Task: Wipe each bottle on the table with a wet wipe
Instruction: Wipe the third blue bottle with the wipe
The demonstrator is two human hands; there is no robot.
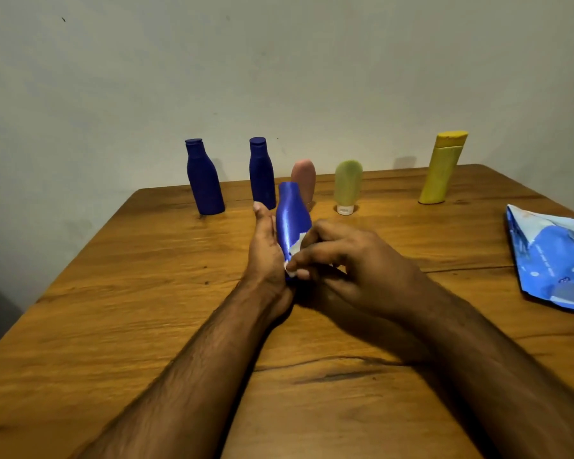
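Observation:
My left hand [266, 250] holds a bright blue bottle [291, 215] from its left side, above the middle of the wooden table [146, 293]. The bottle tilts away from me. My right hand [342, 260] presses a small white wet wipe [295, 248] against the bottle's lower right side, fingers curled round the wipe. Most of the wipe is hidden under the fingers. Along the far edge stand two dark blue bottles [204, 178] [261, 173], a pink tube [305, 178], a green tube [347, 185] on its white cap, and a yellow bottle [441, 168].
A blue and white wet wipe pack [554, 260] lies at the table's right edge. A pale wall rises directly behind the row of bottles. The table's left edge runs diagonally toward me.

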